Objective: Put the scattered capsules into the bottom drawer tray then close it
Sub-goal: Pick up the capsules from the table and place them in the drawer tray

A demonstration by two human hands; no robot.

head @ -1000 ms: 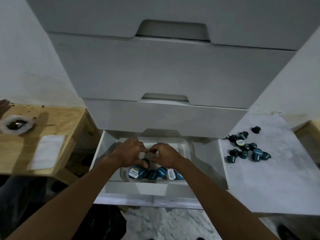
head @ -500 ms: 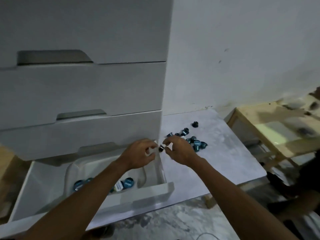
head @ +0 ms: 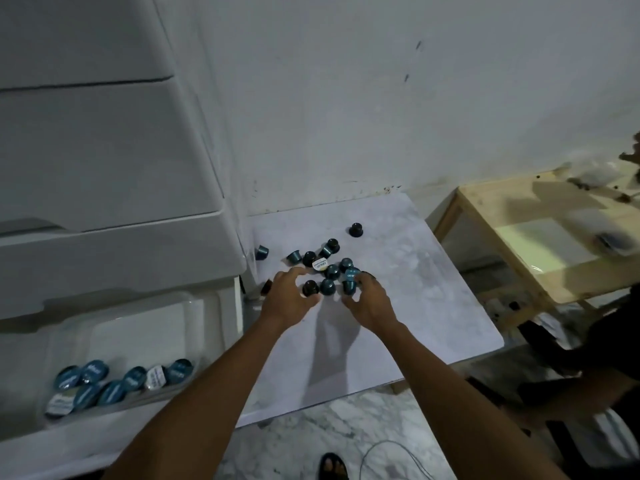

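Both hands reach into the scattered capsules (head: 331,270) on a marble slab (head: 422,306) right of the open bottom drawer (head: 121,434) — left hand (head: 289,301) spread, holding nothing; right hand (head: 370,304) fingertips among them (grip unclear). Inside the drawer, the tray (head: 138,327) holds stored capsules (head: 114,389).

The scattered capsules (head: 327,271) are dark teal and black; one among them shows a white lid (head: 319,265) with dark print. The worktop (head: 415,306) is pale grey with faint marble clouds. At 8 o'clock the stored capsules (head: 114,382) have blue lids, two white. The drawers (head: 104,150) are white.
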